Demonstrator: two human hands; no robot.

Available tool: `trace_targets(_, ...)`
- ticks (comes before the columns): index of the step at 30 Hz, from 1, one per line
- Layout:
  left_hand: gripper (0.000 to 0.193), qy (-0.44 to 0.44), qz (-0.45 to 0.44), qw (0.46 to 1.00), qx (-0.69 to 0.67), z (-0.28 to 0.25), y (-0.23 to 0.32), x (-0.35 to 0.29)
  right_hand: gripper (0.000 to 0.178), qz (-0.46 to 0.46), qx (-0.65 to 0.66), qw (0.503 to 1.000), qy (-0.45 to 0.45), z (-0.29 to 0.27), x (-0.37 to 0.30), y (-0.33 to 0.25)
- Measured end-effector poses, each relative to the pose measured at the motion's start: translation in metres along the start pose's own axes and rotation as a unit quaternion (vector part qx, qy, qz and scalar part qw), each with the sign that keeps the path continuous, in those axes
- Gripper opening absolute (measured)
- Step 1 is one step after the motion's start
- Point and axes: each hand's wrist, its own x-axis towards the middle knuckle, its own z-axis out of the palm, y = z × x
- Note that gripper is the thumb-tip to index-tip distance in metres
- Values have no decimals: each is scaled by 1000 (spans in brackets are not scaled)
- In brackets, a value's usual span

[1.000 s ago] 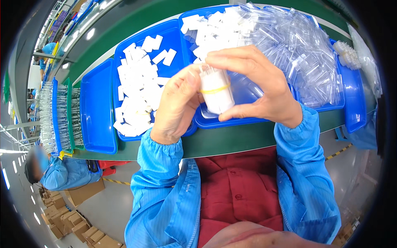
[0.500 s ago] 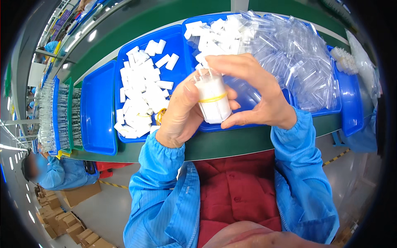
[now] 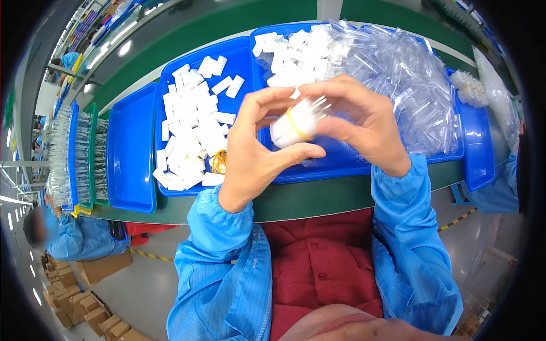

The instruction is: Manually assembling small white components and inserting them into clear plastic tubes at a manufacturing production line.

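Observation:
Between my two hands is a banded bundle point(image 3: 291, 128) of white pieces in clear plastic, with a yellow rubber band round its middle. It lies tilted, its slim, motion-blurred prongs pointing up and right. My left hand point(image 3: 248, 145) curls round the lower left side, thumb below and fingers partly hidden behind. My right hand point(image 3: 369, 122) closes on the pronged end with thumb and fingers. Left of my hands, white rectangular blocks point(image 3: 190, 122) lie heaped in a blue tray point(image 3: 242, 54), with loose yellow rubber bands point(image 3: 218, 162) near its front.
Behind my hands, another blue tray holds more white blocks point(image 3: 298, 54) and a large heap of clear plastic tubes point(image 3: 398, 85). A bare blue tray point(image 3: 132, 150) and upright racks point(image 3: 71, 153) stand left. Bundled white pieces point(image 3: 470, 88) lie right. A person in blue point(image 3: 85, 236) sits at left.
The bundle has turned from upright to tilted, its pronged end now towards my right hand. My left thumb has come forward beneath it, and my right fingers have moved onto the pronged end.

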Motion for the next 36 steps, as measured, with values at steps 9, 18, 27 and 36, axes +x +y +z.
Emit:
trace_targets(9,67,-6,2,1000,12,1,-4,-6,49,25,81,996,-6,-5,-1,-3)
trace_targets(18,44,68,-83,994,37,-19,-4,10,29,-132,-362,923,-2,-3,5,4)
trace_targets(27,41,26,-117,992,-37,-17,-6,8,6,-280,-520,763,-263,27,1,17)
trace_targets(36,40,33,-136,988,-57,-21,1,8,15,-281,-383,853,-214,6,14,3)
